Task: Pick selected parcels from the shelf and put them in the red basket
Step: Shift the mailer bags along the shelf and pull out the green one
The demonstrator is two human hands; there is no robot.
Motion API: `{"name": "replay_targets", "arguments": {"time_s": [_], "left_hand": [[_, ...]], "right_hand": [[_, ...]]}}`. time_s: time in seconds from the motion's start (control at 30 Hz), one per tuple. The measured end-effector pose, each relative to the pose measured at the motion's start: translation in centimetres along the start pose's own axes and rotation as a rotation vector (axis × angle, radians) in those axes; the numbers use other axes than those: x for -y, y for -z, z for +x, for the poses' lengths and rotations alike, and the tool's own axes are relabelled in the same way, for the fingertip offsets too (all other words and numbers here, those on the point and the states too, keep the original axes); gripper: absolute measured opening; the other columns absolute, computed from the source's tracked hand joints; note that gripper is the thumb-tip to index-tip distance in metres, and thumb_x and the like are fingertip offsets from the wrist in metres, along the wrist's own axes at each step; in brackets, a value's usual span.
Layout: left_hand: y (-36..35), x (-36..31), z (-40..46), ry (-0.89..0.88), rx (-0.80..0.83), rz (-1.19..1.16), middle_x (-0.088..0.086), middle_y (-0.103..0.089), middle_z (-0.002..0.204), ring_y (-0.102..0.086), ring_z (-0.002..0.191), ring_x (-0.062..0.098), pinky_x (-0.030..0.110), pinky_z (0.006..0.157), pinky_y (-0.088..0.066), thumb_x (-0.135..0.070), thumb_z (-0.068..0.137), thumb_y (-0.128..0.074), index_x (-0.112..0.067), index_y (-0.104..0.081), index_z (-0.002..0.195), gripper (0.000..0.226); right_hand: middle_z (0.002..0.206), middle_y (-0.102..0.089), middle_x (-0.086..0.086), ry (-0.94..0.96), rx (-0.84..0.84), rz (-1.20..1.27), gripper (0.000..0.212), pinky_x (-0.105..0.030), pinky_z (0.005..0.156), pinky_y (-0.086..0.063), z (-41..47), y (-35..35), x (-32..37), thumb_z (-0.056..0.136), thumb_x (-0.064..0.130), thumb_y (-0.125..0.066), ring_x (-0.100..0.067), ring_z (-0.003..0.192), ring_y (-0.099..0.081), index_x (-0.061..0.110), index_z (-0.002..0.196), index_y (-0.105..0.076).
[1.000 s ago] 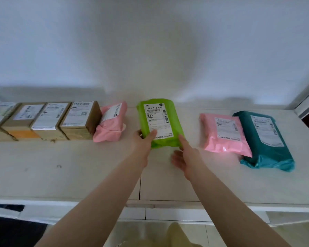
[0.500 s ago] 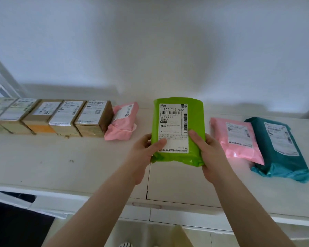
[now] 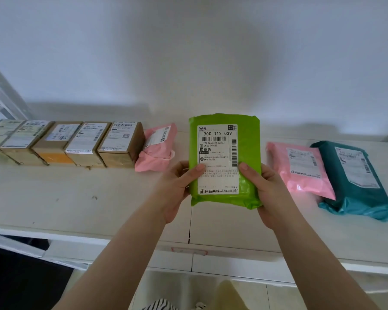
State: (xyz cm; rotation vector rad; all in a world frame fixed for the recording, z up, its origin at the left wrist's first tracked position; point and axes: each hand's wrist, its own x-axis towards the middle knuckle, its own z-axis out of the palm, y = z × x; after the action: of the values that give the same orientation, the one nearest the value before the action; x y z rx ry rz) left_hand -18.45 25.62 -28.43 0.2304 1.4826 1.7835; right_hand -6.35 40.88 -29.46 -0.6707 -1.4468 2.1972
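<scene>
I see the green parcel (image 3: 224,161) held up off the white shelf (image 3: 54,198), label facing me. Left hand (image 3: 177,189) grips its left edge, thumb pressed on the label, other fingers hidden behind. Right hand (image 3: 264,189) grips the right edge likewise. Far left: row of cardboard boxes (image 3: 76,142), small pink parcel (image 3: 157,148) beside them. Right: pink parcel (image 3: 300,168) touching teal parcel (image 3: 354,177).

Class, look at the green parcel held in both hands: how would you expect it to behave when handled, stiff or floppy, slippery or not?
The green parcel probably keeps its shape: it stands upright between the left hand and right hand without drooping. Its wrinkled, glossy plastic wrap may be slippery.
</scene>
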Motion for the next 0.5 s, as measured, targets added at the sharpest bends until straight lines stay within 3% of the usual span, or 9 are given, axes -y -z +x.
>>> {"name": "replay_targets", "arguments": {"time_s": [0.23, 0.33, 0.5], "left_hand": [[0.1, 0.1, -1.5, 0.005, 0.044, 0.033, 0.018, -0.07, 0.118, -0.067, 0.108, 0.033, 0.046, 0.098, -0.052, -0.027, 0.066, -0.072, 0.003, -0.056, 0.123, 0.066], [-0.1, 0.5, -2.7, 0.001, 0.109, 0.062, 0.016, -0.071, 0.113, -0.07, 0.095, 0.026, 0.037, 0.088, -0.058, -0.026, 0.067, -0.071, 0.0, -0.059, 0.115, 0.056], [-0.7, 2.5, -5.6, 0.022, 0.254, 0.142, 0.015, -0.072, 0.111, -0.071, 0.093, 0.023, 0.037, 0.089, -0.057, -0.027, 0.067, -0.07, -0.001, -0.06, 0.113, 0.054]], "right_hand": [[0.104, -0.078, -0.01, 0.036, -0.056, 0.001, 0.034, -0.038, 0.079, -0.063, -3.0, -0.2, -0.2, 0.073, 0.024, -0.071, -0.026, 0.093, -0.076, 0.012, 0.105, -0.074], [0.105, -0.078, -0.012, 0.061, -0.125, -0.003, 0.039, -0.037, 0.081, -0.062, -5.5, -0.1, -0.4, 0.072, 0.024, -0.072, -0.026, 0.094, -0.076, 0.009, 0.109, -0.073], [0.102, -0.079, -0.01, 0.099, -0.27, 0.004, 0.037, -0.034, 0.076, -0.062, -11.9, 0.6, -2.2, 0.073, 0.024, -0.072, -0.023, 0.09, -0.076, 0.009, 0.107, -0.073]]}}
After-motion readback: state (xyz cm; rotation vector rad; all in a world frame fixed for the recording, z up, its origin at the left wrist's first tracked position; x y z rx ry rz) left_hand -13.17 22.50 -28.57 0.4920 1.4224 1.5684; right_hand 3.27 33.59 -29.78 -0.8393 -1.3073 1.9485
